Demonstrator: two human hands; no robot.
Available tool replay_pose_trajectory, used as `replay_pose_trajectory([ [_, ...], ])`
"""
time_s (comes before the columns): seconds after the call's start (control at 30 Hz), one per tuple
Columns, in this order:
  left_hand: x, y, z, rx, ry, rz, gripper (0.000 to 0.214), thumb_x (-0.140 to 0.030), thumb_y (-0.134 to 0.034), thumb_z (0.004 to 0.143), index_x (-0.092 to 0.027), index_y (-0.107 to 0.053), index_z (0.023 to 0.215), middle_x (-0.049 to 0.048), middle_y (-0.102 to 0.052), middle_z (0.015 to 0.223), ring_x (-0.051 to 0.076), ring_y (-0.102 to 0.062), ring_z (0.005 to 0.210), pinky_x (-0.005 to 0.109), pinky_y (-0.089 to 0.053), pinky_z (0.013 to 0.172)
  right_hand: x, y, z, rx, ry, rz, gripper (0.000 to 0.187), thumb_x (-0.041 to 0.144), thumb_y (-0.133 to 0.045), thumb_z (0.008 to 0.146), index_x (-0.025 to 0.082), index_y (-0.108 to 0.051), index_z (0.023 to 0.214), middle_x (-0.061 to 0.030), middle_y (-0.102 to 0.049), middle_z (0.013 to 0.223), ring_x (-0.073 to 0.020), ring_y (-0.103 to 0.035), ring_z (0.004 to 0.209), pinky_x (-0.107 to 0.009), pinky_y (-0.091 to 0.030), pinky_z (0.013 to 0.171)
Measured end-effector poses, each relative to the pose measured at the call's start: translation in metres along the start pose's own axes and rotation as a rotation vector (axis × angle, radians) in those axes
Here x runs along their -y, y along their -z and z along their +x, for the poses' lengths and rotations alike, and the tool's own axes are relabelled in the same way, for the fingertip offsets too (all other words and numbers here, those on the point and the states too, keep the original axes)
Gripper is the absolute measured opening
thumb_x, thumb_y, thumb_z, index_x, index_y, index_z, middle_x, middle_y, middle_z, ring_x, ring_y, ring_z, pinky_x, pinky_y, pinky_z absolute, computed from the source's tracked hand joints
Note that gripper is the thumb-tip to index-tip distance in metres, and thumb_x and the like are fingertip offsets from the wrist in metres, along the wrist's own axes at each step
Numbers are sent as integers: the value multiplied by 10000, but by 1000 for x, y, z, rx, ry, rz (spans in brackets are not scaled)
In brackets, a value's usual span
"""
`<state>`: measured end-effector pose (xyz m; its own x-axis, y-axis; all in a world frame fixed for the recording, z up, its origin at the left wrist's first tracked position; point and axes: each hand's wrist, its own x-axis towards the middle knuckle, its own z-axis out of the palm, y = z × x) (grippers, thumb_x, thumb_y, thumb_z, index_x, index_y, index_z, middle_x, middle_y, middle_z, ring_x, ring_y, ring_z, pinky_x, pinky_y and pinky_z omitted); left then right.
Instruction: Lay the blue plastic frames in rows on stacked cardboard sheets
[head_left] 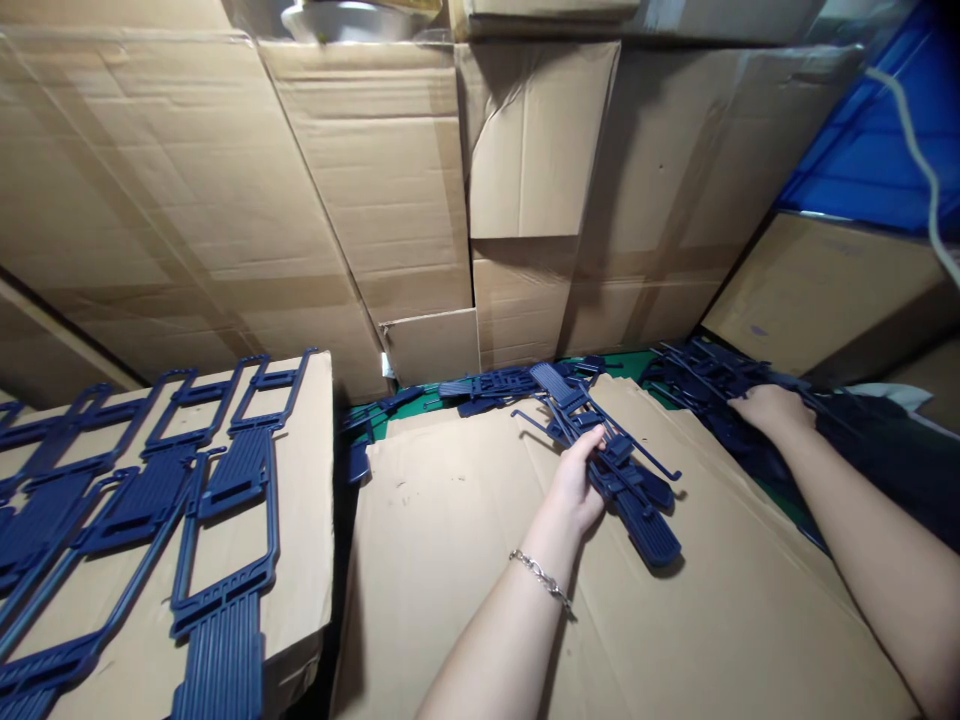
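Note:
My left hand (583, 482) is closed around a bundle of dark blue ribbed plastic parts (649, 525) with thin hooked rods, just above the cardboard sheet (450, 560) in front of me. A chain bracelet (541, 578) circles that wrist. Off to the right, my right hand (772, 412) reaches into a pile of similar dark blue plastic parts (697, 365). Its fingertips are partly hidden among the pieces, so whether it grips one cannot be made out.
On a cardboard box (304, 540) at left lie several dark blue frames with ribbed plates (232, 470). More loose blue parts (495, 385) lie along the back on a green surface (409, 405). Stacked cardboard boxes (375, 180) form a wall behind. A pale cable (919, 160) hangs at upper right.

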<state>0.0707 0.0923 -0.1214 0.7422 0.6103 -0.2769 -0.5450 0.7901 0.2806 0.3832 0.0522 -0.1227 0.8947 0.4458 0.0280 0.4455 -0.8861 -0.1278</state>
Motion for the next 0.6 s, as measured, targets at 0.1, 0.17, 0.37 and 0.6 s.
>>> replay_pose_trajectory([
  [0.1,0,0,0,1,1,8,99,-152,-656,706,-99,-583,667,16,-586,623,123,-575,565,251,-474,616,-2,4,-4,-79,-9,35,389,435,-441,853,162,-641,1045,-167,-600,1034,-339,-568,941,-398,-478,706],
  [0.17,0,0,1,-1,0,12,95,-155,-659,704,-94,-589,683,22,-593,635,129,-581,578,254,-473,618,2,8,-6,-156,9,46,445,433,-335,898,158,-596,1133,-177,-590,1041,-337,-559,960,-399,-476,710],
  [0.37,-1,0,0,-4,-11,8,118,-154,-669,690,-103,-569,651,8,-578,611,111,-564,554,236,-460,601,30,3,6,-107,198,30,413,399,-351,908,175,-567,1179,-141,-500,1230,-319,-449,1132,-483,-334,947],
  [0.6,0,1,0,-5,-16,8,179,-171,-710,646,-114,-543,613,9,-572,616,113,-558,566,236,-451,614,44,-12,24,77,123,54,606,605,-441,803,114,-601,1119,-172,-423,1298,-392,-359,1186,-565,-287,955],
])
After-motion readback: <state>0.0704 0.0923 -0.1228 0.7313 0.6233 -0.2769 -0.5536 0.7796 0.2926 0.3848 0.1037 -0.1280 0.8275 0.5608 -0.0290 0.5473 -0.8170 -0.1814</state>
